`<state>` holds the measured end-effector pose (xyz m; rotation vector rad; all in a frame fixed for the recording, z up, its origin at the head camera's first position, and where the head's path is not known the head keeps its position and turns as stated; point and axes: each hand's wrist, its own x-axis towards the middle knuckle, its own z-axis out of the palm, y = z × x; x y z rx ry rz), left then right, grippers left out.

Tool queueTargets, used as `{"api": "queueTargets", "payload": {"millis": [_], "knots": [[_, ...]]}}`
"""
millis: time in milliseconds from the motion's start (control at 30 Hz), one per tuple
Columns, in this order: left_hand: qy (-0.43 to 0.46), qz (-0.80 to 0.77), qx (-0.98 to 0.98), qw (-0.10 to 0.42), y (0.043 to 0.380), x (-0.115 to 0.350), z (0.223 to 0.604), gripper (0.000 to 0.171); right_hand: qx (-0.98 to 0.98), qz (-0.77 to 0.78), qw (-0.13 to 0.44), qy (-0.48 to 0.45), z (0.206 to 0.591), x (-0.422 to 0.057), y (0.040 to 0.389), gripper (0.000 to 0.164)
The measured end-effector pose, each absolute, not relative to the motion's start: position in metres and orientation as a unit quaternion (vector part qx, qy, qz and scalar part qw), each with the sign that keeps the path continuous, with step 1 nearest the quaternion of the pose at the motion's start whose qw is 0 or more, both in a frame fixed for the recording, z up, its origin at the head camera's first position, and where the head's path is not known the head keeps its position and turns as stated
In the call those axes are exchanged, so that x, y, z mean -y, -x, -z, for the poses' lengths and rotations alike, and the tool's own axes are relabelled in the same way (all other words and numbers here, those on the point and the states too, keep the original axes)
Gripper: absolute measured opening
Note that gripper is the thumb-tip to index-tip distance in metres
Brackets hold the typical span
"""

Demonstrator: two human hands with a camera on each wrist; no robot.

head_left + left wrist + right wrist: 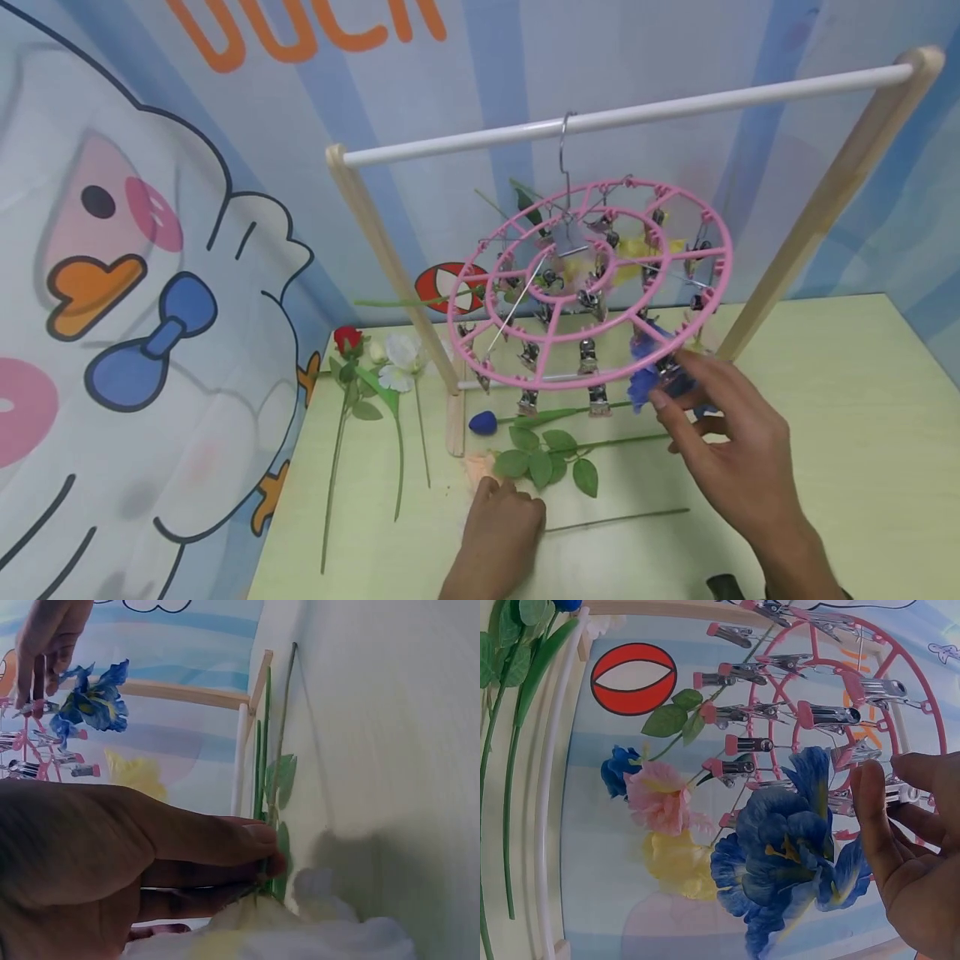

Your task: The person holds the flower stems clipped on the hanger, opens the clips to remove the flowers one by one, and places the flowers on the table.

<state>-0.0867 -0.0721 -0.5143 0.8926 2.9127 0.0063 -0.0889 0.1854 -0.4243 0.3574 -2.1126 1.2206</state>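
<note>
A blue iris (784, 847) hangs by a metal clip at the right front of a pink round clip hanger (545, 385). My right hand (738, 450) is at that clip (666, 367), thumb and forefinger bent around it. In the left wrist view, the iris (94, 701) hangs beside the right hand's fingertips. Low at the table, my left hand (501, 529) pinches a thin stem (283, 727) just below a pale flower (300, 937). That flower (480, 471) shows peach in the head view, partly behind the hand, its stem pointing right.
A white rail (637, 119) on wooden posts carries the hanger. Pink (660, 799) and yellow (679, 862) flowers hang from other clips. On the table (847, 433) lie a red rose (347, 340), white flowers (401, 362), a blue bud (483, 422) and a leafy stem (540, 462).
</note>
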Motion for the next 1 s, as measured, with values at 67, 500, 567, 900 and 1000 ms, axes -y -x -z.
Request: {"api": "queueTargets", "payload": {"millis": [67, 500, 567, 900, 1000], "knots": [[-0.298, 0.001, -0.953, 0.059, 0.085, 0.071, 0.513, 0.017, 0.806, -0.463, 0.341, -0.138, 0.425, -0.186, 0.09, 0.066], [-0.295, 0.024, -0.952, 0.073, 0.079, 0.073, 0.524, 0.019, 0.805, -0.445, 0.372, -0.128, 0.419, -0.193, 0.092, 0.06], [-0.294, 0.026, -0.952, 0.074, 0.079, 0.074, 0.524, 0.018, 0.794, -0.451, 0.387, -0.127, 0.417, -0.194, 0.093, 0.052], [-0.297, 0.021, -0.951, 0.087, 0.081, 0.083, 0.517, 0.018, 0.696, -0.514, 0.494, -0.085, 0.401, -0.203, 0.093, 0.038], [-0.296, -0.002, -0.951, 0.094, 0.081, 0.086, 0.514, 0.021, 0.679, -0.522, 0.51, -0.077, 0.396, -0.209, 0.096, 0.041]]}}
